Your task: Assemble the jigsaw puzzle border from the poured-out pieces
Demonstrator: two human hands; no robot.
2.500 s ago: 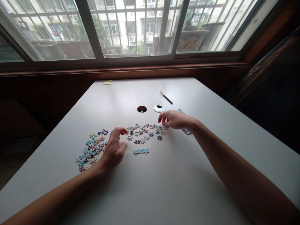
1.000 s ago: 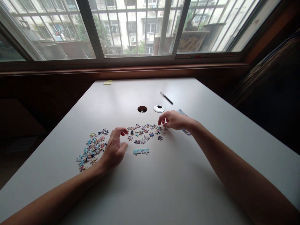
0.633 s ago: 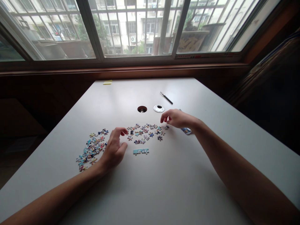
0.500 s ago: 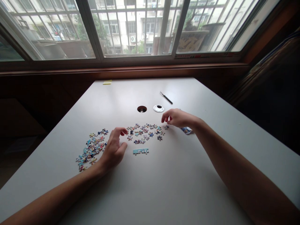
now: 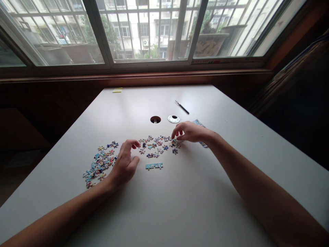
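Loose jigsaw pieces [image 5: 157, 141] lie spread across the middle of the white table [image 5: 164, 206]. To their left is a denser pile of jigsaw pieces [image 5: 102, 161], partly behind my left hand [image 5: 126, 159]. That hand rests between the two groups, fingers bent and thumb apart, with nothing visible in it. My right hand [image 5: 189, 131] hovers over the right end of the spread, its fingertips at a light-coloured piece [image 5: 174, 141]; whether it grips the piece cannot be made out. Nearer to me lies a joined light-blue strip of puzzle pieces [image 5: 154, 166].
A printed picture sheet [image 5: 199, 122] lies partly under my right forearm. Farther back are a round cable hole [image 5: 155, 119], its metal cover [image 5: 174, 119], and a pen [image 5: 182, 107]. A yellow sticky note [image 5: 117, 90] sits at the far left edge, below the barred window.
My right hand has moved left and slightly down, onto the right end of the spread pieces, uncovering more of the picture sheet. My left hand stays in place.
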